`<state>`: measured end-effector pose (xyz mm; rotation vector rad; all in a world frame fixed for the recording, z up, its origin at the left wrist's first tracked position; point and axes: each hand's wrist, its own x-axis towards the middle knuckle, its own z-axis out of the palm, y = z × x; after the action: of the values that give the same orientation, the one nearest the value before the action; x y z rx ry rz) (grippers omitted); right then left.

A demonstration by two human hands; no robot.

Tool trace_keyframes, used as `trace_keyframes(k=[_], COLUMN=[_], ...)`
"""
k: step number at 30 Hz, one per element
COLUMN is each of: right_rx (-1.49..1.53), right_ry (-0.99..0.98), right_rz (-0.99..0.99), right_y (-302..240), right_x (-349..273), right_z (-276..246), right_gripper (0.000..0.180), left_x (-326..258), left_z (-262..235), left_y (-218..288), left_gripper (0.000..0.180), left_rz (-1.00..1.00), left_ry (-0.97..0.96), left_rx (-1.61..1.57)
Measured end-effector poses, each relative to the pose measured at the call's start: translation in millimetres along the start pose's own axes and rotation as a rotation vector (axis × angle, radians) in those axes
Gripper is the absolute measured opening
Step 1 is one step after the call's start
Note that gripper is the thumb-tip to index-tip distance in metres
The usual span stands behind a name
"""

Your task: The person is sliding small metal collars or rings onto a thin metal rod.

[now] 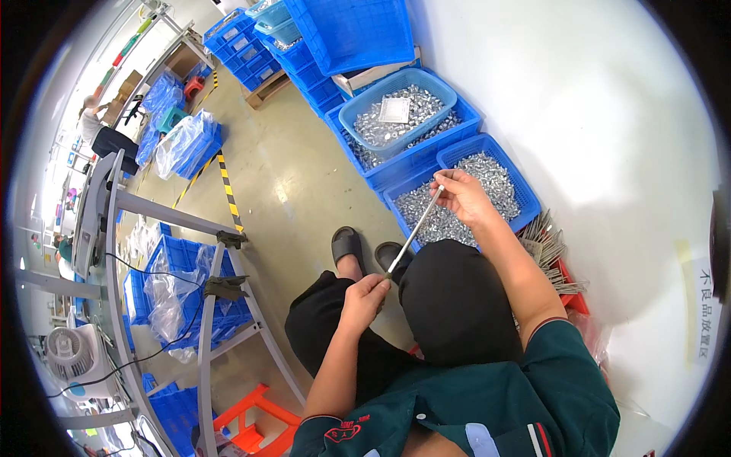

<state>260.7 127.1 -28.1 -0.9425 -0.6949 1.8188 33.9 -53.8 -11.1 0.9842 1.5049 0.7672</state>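
A thin, straight metal rod [415, 231] slants across in front of my knees. My left hand [365, 301] grips its near, lower end, where the tip looks darker. At the far, upper end my right hand [463, 198] pinches the rod between thumb and fingers; a small pale piece seems to sit there, too small to name. Below my right hand stands a blue basket [525, 217] full of small silvery metal parts [434, 217]. Beside my right forearm a bundle of thin metal rods [542, 247] lies in a red bin [576, 301].
Beyond the basket, a light blue tub [449, 95] of metal parts sits in a larger blue crate [373, 179] along the white wall. To the left are a grey metal frame [175, 212], a fan [72, 354] and an orange stool [255, 419]. Another person [95, 126] stands far left.
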Motion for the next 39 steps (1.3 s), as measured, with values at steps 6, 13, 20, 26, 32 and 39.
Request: trace_keyframes(k=[6,13,20,26,32,39], right_rx=[-0.006,-0.093,0.063,-0.684,-1.499,-1.677], right_ry=[-0.11,-0.203,-0.262,-0.695,-0.138,0.005], right_rz=[0.186,0.228,0.021,-0.014,-0.317,-0.215], right_y=[-8.8,-10.6,5.0,6.6,77.5,138.4], right_x=[1.3,-1.0,-8.4,-20.4,34.2,60.9], right_z=[-2.8,-2.4,10.1,12.5,-67.6,-101.6], right_gripper=[0.013,0.017,0.041,0.031,0.029,0.035], left_x=[-2.4,-4.0,3.1,7.9,7.7,4.3], left_z=[-3.6,-3.4,0.3,3.4,1.7,-5.0], left_y=[-1.6,-1.1,4.9,2.2,1.8,4.9], left_gripper=[0.015,0.015,0.015,0.016,0.017,0.019], left_rz=[0.027,0.054,-0.044,0.01,0.14,0.024], left_ry=[0.013,0.047,-0.024,0.009,0.064,0.091], left_rx=[0.027,0.039,-0.068,-0.221,-0.291,-0.318])
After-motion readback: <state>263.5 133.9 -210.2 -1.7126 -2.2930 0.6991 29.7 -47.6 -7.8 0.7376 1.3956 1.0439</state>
